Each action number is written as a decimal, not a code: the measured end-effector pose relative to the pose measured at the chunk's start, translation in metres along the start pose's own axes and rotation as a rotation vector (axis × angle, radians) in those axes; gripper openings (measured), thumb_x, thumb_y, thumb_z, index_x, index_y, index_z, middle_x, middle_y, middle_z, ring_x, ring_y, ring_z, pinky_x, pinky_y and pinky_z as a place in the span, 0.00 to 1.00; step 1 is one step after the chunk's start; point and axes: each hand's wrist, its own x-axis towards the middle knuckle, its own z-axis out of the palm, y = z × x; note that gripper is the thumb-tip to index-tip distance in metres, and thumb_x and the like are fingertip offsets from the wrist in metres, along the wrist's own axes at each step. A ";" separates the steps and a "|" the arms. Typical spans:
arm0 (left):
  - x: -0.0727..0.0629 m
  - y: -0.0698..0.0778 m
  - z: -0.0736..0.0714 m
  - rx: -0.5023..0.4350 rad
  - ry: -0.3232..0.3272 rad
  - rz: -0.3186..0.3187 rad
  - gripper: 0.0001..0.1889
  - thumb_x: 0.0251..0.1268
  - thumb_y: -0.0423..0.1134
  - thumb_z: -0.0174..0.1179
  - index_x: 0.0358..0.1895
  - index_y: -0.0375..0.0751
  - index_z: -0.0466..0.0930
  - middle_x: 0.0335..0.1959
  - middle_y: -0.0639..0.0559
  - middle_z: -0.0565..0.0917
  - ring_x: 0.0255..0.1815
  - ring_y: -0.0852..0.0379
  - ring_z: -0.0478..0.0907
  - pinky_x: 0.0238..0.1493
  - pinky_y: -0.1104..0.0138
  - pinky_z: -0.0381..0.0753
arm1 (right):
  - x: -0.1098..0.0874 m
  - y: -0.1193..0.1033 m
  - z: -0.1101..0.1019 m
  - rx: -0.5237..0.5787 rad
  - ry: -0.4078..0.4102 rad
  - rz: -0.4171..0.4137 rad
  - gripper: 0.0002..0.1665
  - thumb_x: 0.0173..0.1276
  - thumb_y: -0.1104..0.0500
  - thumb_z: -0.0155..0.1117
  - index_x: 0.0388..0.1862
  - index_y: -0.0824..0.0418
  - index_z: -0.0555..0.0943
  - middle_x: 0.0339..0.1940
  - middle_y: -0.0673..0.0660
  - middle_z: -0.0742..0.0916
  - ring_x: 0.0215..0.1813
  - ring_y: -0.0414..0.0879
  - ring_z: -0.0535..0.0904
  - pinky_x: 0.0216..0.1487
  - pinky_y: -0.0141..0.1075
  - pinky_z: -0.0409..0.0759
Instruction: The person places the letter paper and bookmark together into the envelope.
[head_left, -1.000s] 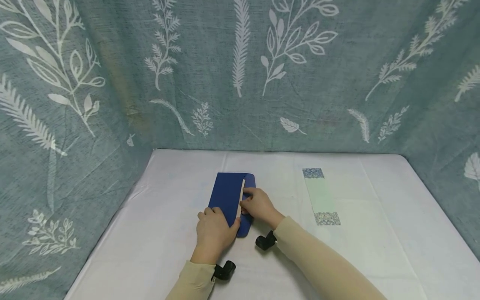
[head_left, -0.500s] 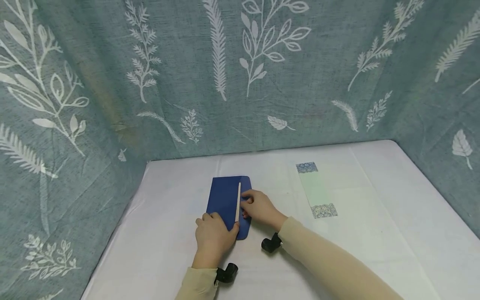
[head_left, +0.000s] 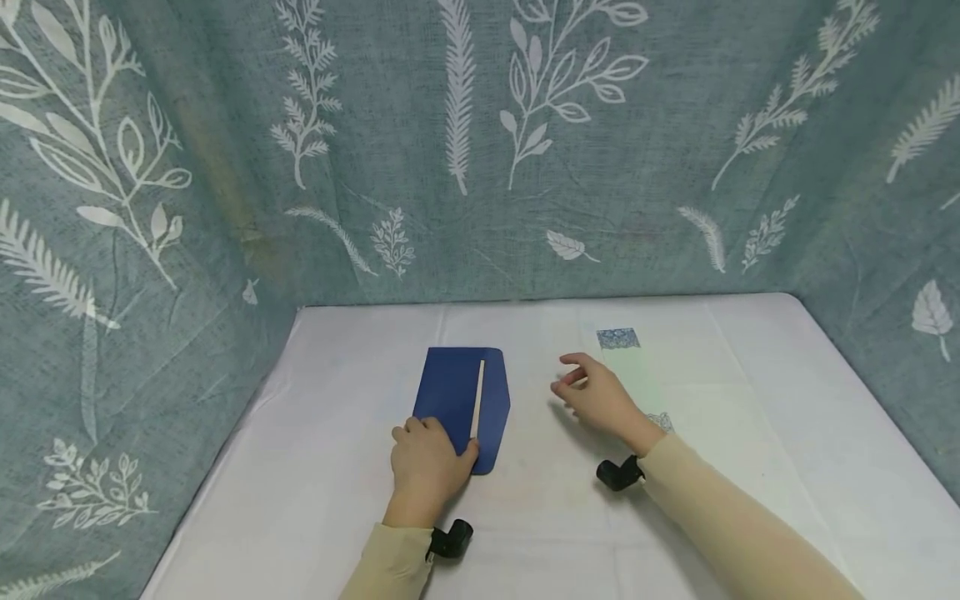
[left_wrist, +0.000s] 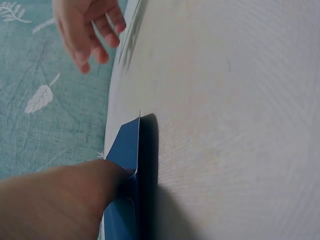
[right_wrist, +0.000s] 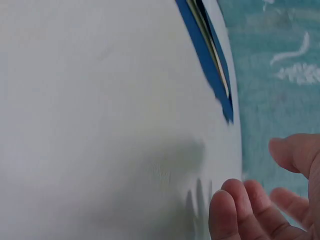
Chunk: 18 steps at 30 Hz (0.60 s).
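A dark blue envelope [head_left: 450, 383] lies on the white-covered table, its flap [head_left: 493, 408] spread out to the right. A narrow cream paper edge [head_left: 477, 400] shows along its opening. My left hand [head_left: 426, 467] grips the envelope's near end, fingers at the left side and thumb by the opening. The left wrist view has the thumb against the blue paper [left_wrist: 124, 145]. Apart from the envelope, my right hand [head_left: 600, 398] hovers over the table with loosely bent fingers and nothing in them. The right wrist view shows paper layers inside the envelope [right_wrist: 204, 55].
Partly behind the right hand lies a pale green paper strip [head_left: 628, 363] with blue-grey lace patterns at its ends. A teal leaf-print curtain [head_left: 420, 150] encloses the back and sides of the white table [head_left: 360, 367]. Both wrists carry small black devices [head_left: 452, 540].
My right hand has let go of the envelope's opening and moved right, toward the green strip. My left hand keeps its place on the envelope. The head view has shifted slightly.
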 end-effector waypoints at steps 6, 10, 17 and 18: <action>0.001 0.000 -0.002 0.003 0.008 0.006 0.44 0.57 0.64 0.59 0.52 0.16 0.73 0.43 0.25 0.74 0.43 0.32 0.72 0.31 0.52 0.79 | -0.006 0.014 -0.027 -0.074 0.024 0.003 0.37 0.69 0.48 0.64 0.71 0.61 0.64 0.48 0.59 0.81 0.44 0.50 0.82 0.34 0.38 0.81; 0.001 0.000 -0.001 -0.003 0.010 0.005 0.45 0.56 0.65 0.59 0.52 0.17 0.73 0.43 0.25 0.74 0.44 0.31 0.72 0.31 0.52 0.79 | -0.010 0.023 -0.043 -0.124 0.060 0.024 0.39 0.68 0.46 0.64 0.71 0.62 0.64 0.49 0.60 0.81 0.50 0.54 0.80 0.41 0.43 0.81; 0.001 0.001 -0.001 0.012 -0.022 -0.005 0.45 0.57 0.65 0.58 0.53 0.17 0.72 0.45 0.25 0.74 0.45 0.31 0.72 0.32 0.52 0.80 | -0.017 0.038 -0.064 -0.149 0.102 0.094 0.45 0.67 0.41 0.64 0.72 0.66 0.62 0.52 0.63 0.80 0.55 0.58 0.76 0.47 0.48 0.78; 0.001 0.001 -0.001 0.012 -0.025 -0.006 0.45 0.57 0.65 0.58 0.54 0.17 0.72 0.45 0.25 0.73 0.45 0.31 0.72 0.32 0.52 0.79 | -0.018 0.040 -0.066 -0.152 0.106 0.100 0.45 0.66 0.41 0.64 0.72 0.66 0.61 0.52 0.64 0.79 0.56 0.59 0.76 0.47 0.48 0.78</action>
